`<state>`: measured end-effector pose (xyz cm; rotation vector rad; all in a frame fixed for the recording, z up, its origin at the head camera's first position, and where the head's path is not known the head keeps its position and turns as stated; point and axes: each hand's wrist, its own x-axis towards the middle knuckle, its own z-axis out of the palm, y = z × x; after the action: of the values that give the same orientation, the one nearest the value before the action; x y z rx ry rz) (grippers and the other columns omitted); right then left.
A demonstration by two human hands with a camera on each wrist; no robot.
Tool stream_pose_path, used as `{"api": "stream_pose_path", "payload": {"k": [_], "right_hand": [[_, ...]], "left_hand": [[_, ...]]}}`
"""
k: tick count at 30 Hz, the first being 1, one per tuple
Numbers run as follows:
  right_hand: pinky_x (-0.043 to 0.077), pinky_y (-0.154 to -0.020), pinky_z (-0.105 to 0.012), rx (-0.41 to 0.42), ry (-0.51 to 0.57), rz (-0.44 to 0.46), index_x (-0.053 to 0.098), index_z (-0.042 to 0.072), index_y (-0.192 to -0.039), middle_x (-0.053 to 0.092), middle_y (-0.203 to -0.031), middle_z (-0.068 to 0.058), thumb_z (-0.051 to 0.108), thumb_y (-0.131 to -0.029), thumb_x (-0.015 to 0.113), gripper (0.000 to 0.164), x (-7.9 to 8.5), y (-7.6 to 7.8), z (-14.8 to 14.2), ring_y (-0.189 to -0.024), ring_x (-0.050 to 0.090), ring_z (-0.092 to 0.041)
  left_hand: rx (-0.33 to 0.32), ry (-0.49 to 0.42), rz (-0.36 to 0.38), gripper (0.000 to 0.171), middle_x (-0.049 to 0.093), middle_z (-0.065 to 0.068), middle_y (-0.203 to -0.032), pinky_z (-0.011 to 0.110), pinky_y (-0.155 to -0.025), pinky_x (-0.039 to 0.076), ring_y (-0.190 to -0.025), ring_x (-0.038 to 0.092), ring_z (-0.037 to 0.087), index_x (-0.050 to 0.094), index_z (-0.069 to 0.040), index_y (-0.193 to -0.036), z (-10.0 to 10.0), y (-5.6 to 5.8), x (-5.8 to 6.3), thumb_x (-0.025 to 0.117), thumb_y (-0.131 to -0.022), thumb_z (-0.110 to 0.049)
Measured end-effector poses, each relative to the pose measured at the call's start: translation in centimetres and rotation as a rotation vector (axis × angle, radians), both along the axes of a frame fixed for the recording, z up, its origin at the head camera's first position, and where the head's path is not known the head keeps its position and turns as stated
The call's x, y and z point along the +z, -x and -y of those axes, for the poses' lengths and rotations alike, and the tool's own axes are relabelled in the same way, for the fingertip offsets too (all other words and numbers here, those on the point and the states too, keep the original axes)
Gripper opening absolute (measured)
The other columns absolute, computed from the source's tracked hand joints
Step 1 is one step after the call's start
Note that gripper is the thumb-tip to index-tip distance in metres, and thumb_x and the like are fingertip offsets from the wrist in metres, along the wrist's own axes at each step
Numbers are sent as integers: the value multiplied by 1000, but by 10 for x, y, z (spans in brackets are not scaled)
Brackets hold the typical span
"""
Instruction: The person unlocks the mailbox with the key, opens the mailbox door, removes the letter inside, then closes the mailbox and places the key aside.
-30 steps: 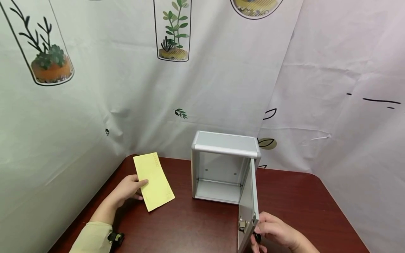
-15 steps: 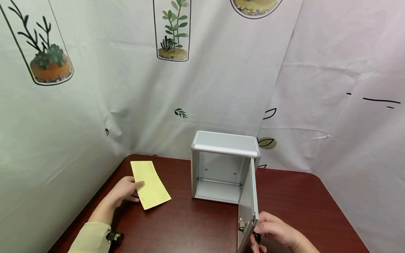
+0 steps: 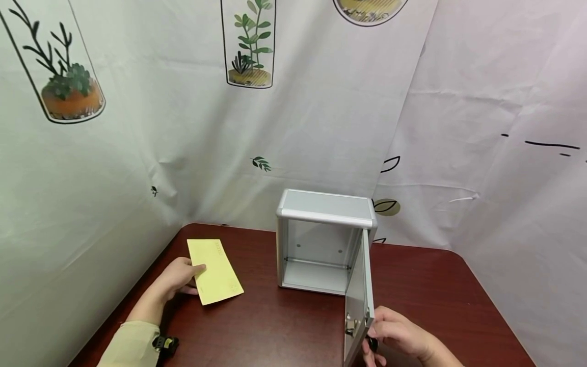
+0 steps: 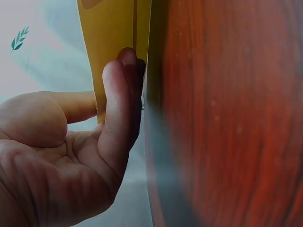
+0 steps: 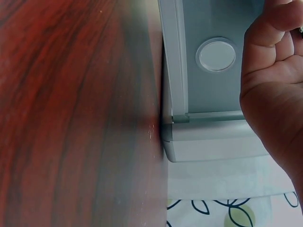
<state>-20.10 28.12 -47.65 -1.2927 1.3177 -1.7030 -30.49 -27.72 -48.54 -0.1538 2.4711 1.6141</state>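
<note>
My left hand (image 3: 180, 275) pinches a yellow envelope (image 3: 216, 270) by its left long edge, thumb on top and fingers beneath. In the left wrist view, the envelope (image 4: 111, 33) has its underside seam showing, close over the tabletop. A silver-grey metal box (image 3: 326, 216) stands toward the back of the table with its door (image 3: 359, 295) swung out toward me. A metal lock (image 3: 351, 324) sits on the door's inner face. My right hand (image 3: 399, 334) is at the door's free edge, fingers curled round a small black piece (image 3: 372, 344) on the outer side, opposite the lock.
The dark red wooden table (image 3: 284, 326) has rounded back corners. A white plant-print curtain (image 3: 321, 127) hangs close behind and along the sides. In the right wrist view, a round disc (image 5: 217, 55) shows on the door's outer face.
My left hand has moved slightly left, and the envelope has come down toward the table and turned a little. My right hand and the door have stayed put.
</note>
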Motion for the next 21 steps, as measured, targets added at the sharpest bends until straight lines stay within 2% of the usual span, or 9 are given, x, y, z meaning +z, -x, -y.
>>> {"api": "stream_pose_path", "payload": {"k": [11,16,21], "right_hand": [[47,-41,-45,6,1,-3,54,-27,-93,50,-71,-50,-13,-97,26,31,0,0,0,-54,44,-56],[47,-41,-45,4,2,-2,54,-27,-93,50,-71,-50,-13,-97,26,31,0,1,0,-55,44,-57],[48,-41,-45,4,4,-1,53,-27,-93,50,-72,-50,-13,-97,27,30,0,1,0,-55,44,-57]], "left_hand": [[12,36,18,30,69,18,-91,40,-65,68,-73,77,23,53,15,-117,3,-4,4,59,-115,-14],[20,69,25,27,68,19,-85,39,-63,67,-67,74,22,58,13,-105,6,-4,4,58,-114,-13],[22,75,51,31,68,19,-85,36,-62,66,-64,72,21,62,15,-107,8,-4,5,57,-115,-14]]}}
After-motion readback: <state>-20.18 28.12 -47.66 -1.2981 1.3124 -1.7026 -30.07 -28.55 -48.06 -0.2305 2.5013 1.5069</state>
